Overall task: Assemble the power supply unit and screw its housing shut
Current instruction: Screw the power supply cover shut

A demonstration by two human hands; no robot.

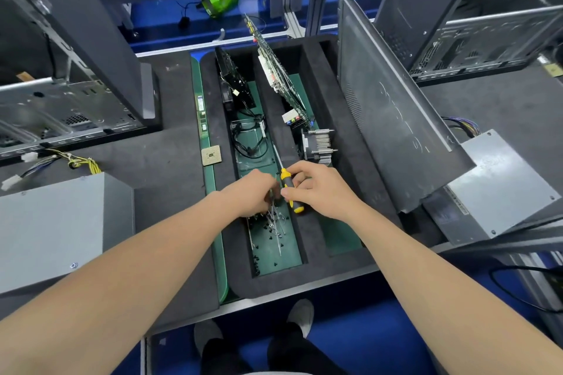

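Centre frame, fetching step: your right hand [321, 189] grips the screwdriver [293, 195]; your left hand [251, 195] curls among the screws [275, 224], hold unclear. Next, pinch one.

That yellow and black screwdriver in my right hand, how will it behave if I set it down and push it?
The yellow and black screwdriver, gripped by the right hand, is probably stiff: its thin metal shaft looks straight. Its rounded handle would likely roll if nudged, though the black foam tray may slow it.

Cool, even light fell from above; shadows were soft, the right-hand power supply unit [499, 192] looked washed pale, and the edges bowed and blurred.
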